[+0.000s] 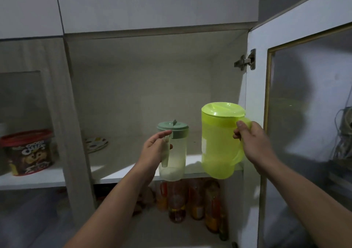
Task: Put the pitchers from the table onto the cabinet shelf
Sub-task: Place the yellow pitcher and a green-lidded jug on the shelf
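My left hand (155, 149) grips the handle of a small clear pitcher (176, 152) with a grey-green lid. My right hand (253, 143) holds the handle of a larger lime-green pitcher (219, 143) with a matching lid. Both pitchers hang in the air at the front edge of the white cabinet shelf (122, 164), their bases just lower than the shelf edge. The clear pitcher is left of the green one, with a small gap between them.
A patterned plate (96, 144) lies at the back left of the shelf. The glass-panelled cabinet door (304, 114) stands open on the right. Several bottles (190, 200) stand on the shelf below. A snack tub (28, 152) sits in the left compartment.
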